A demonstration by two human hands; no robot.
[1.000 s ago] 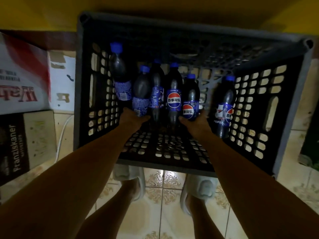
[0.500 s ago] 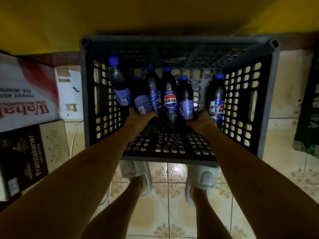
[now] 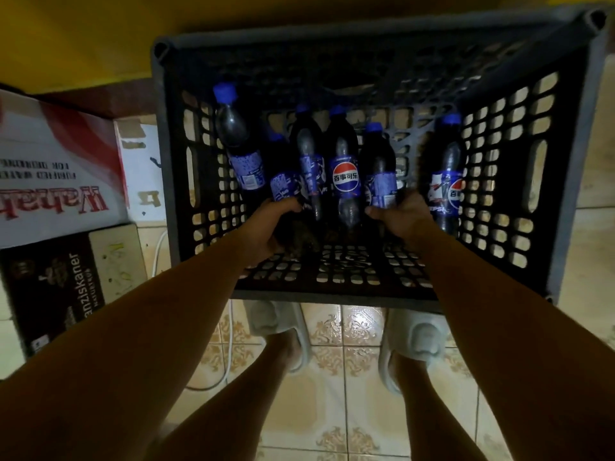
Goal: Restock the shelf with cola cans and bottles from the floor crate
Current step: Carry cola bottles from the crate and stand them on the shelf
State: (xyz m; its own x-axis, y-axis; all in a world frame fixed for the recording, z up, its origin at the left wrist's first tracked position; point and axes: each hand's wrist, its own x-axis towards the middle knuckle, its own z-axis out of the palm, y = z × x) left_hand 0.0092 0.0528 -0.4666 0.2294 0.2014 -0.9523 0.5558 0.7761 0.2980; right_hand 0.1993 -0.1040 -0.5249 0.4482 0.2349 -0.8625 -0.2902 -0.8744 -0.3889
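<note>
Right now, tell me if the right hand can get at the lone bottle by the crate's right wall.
Probably yes, once freed: the right hand grips another bottle, and the lone bottle stands just beside it with nothing between.

The left hand point(image 3: 266, 224) is now curled further round the base of the short bottle point(image 3: 283, 184), which a second ago was only touched. The right hand point(image 3: 399, 217) is closed on the bottle beside the logo bottle point(image 3: 381, 174). The crate point(image 3: 332, 294) is seen from nearer and is shifted rightward in view.
</note>
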